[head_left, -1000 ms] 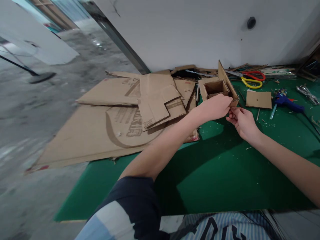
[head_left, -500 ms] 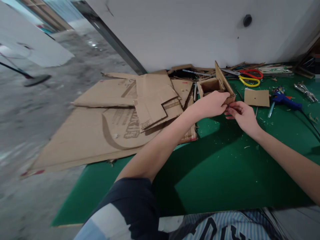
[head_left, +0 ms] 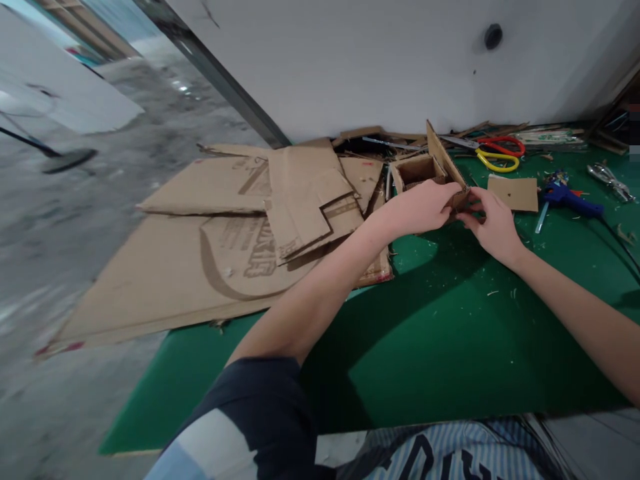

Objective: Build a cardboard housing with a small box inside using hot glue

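A small cardboard box [head_left: 419,169] with an open compartment and a taller upright panel stands on the green tabletop [head_left: 430,347]. My left hand [head_left: 429,205] is closed on the box's near side, its fingers reaching over the edge and hiding part of it. At the box's near right corner, my right hand [head_left: 493,225] has its thumb and fingers bent around the cardboard, touching it. Just right of that hand lies a flat cardboard piece [head_left: 513,193] with a small hole or dark spot.
Flat cardboard sheets [head_left: 225,253] are piled on the left, reaching past the table edge. Scissors [head_left: 497,155] with red and yellow handles lie at the back among scraps. A blue glue gun [head_left: 570,199] with its cord rests right. A white wall [head_left: 390,67] rises behind.
My right hand has shifted slightly right and up along the box corner, its fingers now against the box's right side. My left hand keeps its hold on the box.
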{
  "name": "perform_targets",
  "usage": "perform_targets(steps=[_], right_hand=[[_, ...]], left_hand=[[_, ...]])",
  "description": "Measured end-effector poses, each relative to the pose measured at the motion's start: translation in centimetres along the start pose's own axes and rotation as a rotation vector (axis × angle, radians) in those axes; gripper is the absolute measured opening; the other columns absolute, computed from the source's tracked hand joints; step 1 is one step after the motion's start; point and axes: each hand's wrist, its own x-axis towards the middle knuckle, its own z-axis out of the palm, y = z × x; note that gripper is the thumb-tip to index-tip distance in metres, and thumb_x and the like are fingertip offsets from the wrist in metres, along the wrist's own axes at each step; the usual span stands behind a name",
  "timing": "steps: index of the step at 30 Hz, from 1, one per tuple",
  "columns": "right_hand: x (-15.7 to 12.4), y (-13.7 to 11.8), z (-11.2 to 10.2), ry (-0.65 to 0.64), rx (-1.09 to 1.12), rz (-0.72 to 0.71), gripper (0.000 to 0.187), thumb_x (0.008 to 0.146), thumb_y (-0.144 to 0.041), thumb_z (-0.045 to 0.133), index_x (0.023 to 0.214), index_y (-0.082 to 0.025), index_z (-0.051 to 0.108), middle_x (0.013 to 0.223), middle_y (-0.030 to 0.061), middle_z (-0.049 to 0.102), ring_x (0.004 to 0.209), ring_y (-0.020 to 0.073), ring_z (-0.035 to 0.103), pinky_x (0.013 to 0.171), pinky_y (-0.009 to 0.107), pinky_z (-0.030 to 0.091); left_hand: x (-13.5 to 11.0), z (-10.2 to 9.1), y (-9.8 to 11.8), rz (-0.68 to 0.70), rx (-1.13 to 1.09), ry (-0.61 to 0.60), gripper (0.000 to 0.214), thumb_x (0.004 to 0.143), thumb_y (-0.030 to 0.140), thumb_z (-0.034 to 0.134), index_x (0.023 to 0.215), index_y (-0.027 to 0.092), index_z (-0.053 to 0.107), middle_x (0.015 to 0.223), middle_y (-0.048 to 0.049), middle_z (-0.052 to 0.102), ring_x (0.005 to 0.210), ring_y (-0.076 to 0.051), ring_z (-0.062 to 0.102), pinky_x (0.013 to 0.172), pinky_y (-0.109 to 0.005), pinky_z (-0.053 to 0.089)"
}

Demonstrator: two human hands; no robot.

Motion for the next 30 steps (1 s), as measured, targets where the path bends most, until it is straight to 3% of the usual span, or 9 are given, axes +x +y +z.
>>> perform_targets(steps=[6,17,30], right_hand=[[0.03,-0.09,-0.07,0.013,-0.031,-0.03,0.04,0.092,-0.037,0.069,0.129,-0.021,0.062,0.116,0.0135,0.069,0.086,0.0253,0.073,0.066,0.042,0.065],[-0.01,0.14,0.29,0.06,-0.006,-0.039,0.033,0.09,-0.035,0.07,0.12,-0.022,0.065,0.109,0.0101,0.071,0.086,0.0243,0.071,0.06,0.038,0.064],[0.15,-0.21,0.41,0.076,-0.037,-0.024,0.026,0.093,-0.039,0.067,0.114,-0.024,0.064,0.105,0.0084,0.069,0.083,0.0222,0.07,0.066,0.039,0.063]], left_hand=[[0.06,0.02,0.2,0.006,0.026,-0.003,0.029,0.096,0.016,0.047,0.12,0.012,0.063,0.093,-0.012,0.076,0.076,-0.024,0.072,0.063,-0.032,0.045],[0.01,-0.11,0.63,-0.003,0.063,-0.008,0.027,0.096,0.015,0.045,0.115,0.012,0.064,0.096,-0.0142,0.076,0.084,-0.027,0.073,0.069,-0.034,0.047],[0.1,-0.21,0.84,-0.004,0.062,-0.017,0.026,0.095,0.015,0.046,0.114,0.012,0.064,0.093,-0.0144,0.075,0.082,-0.026,0.072,0.066,-0.033,0.046]])
